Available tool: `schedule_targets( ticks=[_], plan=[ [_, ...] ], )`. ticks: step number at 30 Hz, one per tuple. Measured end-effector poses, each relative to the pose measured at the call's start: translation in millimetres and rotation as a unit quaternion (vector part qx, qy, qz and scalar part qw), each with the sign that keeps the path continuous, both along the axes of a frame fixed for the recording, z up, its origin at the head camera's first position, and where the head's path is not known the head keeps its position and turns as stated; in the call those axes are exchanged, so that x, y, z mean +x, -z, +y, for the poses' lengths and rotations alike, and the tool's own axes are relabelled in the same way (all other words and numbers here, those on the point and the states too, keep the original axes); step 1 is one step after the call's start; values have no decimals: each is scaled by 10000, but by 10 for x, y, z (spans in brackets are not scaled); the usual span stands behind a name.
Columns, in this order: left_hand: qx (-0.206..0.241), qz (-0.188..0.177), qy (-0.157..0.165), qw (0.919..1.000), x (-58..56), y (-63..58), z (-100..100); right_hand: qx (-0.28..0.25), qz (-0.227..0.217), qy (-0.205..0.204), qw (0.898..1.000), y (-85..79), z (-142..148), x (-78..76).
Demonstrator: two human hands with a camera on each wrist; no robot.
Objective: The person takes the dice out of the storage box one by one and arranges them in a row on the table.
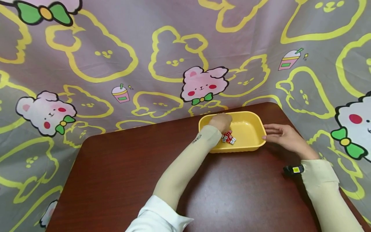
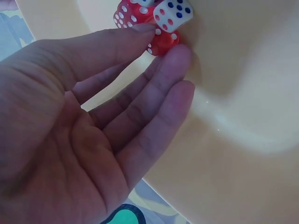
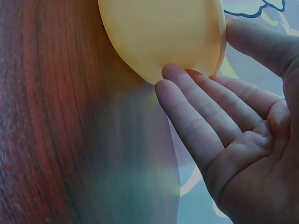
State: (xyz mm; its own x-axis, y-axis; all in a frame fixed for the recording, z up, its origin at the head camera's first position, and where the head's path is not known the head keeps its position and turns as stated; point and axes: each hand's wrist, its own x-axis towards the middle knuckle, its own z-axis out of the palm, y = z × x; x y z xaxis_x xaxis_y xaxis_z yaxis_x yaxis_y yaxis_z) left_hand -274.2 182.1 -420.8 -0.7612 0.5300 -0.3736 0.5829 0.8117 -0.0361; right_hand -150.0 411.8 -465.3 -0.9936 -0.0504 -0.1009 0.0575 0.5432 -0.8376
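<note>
A yellow plastic basin (image 1: pixel 252 146) rests on the table, with red and white dice (image 1: pixel 229 138) clustered at its left side. My left hand (image 1: pixel 221 122) reaches down into the basin beside this pile. In the left wrist view, the thumb and fingertips of the left hand (image 2: pixel 107 107) close around a red die (image 2: pixel 164 43); a white die (image 2: pixel 174 15) sits against it. My right hand (image 1: pixel 282 137) is at the basin's right end. Its fingers are extended, touching the yellow wall (image 3: pixel 163 42) from outside, with the thumb at the rim in the right wrist view.
The dark brown wooden table (image 1: pixel 130 180) spreads in front of the basin and to its left. A patterned cloth (image 1: pixel 162 96) hangs behind the table and along both sides. A dark band with a yellow-green patch (image 1: pixel 295 169) is on the right wrist.
</note>
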Motion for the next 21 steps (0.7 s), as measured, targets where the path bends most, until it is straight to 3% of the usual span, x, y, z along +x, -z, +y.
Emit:
schedule_targets(
  ticks=[10, 14, 21],
  plan=[
    [-11, -74, 6, 10000, 1, -36, -47, -289, -33, -12, 9996, 24, -52, -15],
    [115, -121, 7, 9999, -13, -69, -71, -160, 10, 16, 9999, 31, -59, -17],
    [308, -133, 26, 9994, -21, -125, -95, 17, 659, -50, 9978, 48, -22, -4]
  ],
)
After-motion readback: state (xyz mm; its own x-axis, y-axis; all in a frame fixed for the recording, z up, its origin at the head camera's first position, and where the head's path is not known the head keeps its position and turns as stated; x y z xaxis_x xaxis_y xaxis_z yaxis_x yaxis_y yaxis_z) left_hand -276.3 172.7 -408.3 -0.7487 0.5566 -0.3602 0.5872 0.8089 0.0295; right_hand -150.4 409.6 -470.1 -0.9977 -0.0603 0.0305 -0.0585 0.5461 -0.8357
